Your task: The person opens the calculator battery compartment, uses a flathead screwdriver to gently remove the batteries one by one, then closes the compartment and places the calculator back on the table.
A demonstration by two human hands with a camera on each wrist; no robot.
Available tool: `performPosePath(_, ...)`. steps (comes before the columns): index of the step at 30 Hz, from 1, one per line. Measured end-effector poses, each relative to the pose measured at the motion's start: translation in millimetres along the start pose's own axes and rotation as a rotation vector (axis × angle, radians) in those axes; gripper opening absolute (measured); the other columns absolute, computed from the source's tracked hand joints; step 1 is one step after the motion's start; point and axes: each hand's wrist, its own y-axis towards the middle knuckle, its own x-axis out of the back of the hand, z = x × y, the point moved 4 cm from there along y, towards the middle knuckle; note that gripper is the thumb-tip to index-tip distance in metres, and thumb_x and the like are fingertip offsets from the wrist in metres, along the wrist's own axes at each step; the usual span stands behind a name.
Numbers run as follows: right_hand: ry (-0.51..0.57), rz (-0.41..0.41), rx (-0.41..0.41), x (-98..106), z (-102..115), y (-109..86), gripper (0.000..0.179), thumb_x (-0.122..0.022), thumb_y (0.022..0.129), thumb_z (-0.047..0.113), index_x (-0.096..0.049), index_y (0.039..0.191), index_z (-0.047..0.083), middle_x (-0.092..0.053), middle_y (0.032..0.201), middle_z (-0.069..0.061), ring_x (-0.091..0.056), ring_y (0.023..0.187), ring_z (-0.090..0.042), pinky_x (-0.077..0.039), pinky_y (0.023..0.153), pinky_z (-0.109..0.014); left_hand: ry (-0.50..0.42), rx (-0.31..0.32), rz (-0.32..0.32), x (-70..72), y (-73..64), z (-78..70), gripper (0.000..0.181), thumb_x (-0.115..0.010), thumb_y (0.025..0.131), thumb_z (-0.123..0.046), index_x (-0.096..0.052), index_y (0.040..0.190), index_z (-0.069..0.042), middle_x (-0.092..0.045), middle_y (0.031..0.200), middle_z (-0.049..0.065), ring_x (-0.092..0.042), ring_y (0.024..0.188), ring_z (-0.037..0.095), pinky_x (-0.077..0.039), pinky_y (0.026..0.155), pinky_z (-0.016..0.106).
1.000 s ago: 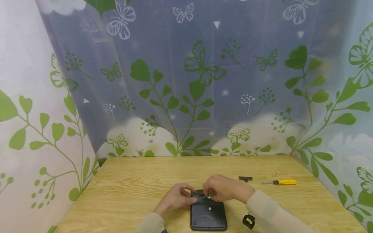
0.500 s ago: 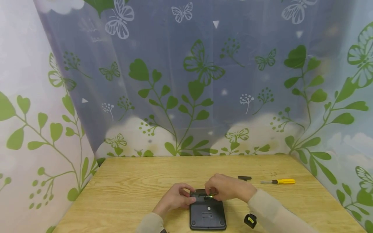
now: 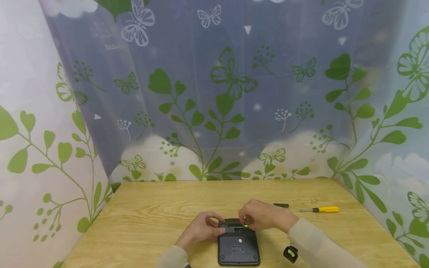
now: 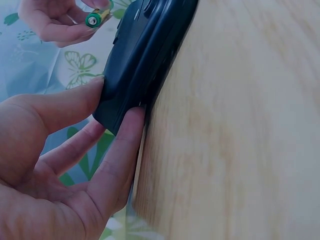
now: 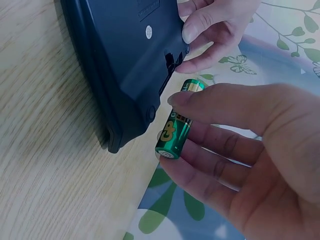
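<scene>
Gripping the upper left corner of the black device (image 3: 247, 248) is left to the left hand (image 3: 202, 231), by which the corner is pinched between thumb and fingers at the lower middle of the head view, presumably so that the device is kept from sliding. It is laid with its plain back upward, so that the recess (image 3: 231, 225) near its top edge is exposed. To the right, a green battery (image 5: 176, 131) is pinched by the right hand (image 3: 263, 216) between thumb and fingertips, its ends left uncovered, perhaps so that it can be turned freely; it is held just beside the recess, apparently not in it. Farther right, a small black piece (image 3: 281, 205), a black-and-yellow object (image 3: 290, 254) at the lower right and a yellow-handled screwdriver (image 3: 327, 209) are left on the table (image 3: 161, 201), seemingly set aside within reach.
</scene>
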Motion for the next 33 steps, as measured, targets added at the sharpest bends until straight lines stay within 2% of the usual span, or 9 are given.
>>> performPosePath(18,0.008,-0.021,0.028,2,-9,-10.9,0.019,-0.077,0.087,-0.003,-0.074,0.095,0.013,-0.070,0.081,0.002,-0.052,0.067,0.003,-0.049,0.060,-0.015,0.030,0.010,-0.002,1.1,1.6,2.7,0.034,-0.081,0.087,-0.002,-0.071,0.119,-0.004,-0.061,0.100,0.012,-0.070,0.074,0.020,-0.068,0.069,0.037)
performPosePath(33,0.017,-0.018,0.020,1,-19,-22.4,0.020,-0.078,0.086,-0.004,-0.075,0.097,0.013,-0.068,0.079,0.005,-0.053,0.067,0.004,-0.052,0.060,-0.016,0.027,0.007,-0.001,0.5,1.1,2.7,0.034,-0.080,0.087,-0.001,-0.071,0.120,-0.004,-0.061,0.101,0.013,-0.070,0.075,0.020,-0.068,0.071,0.039)
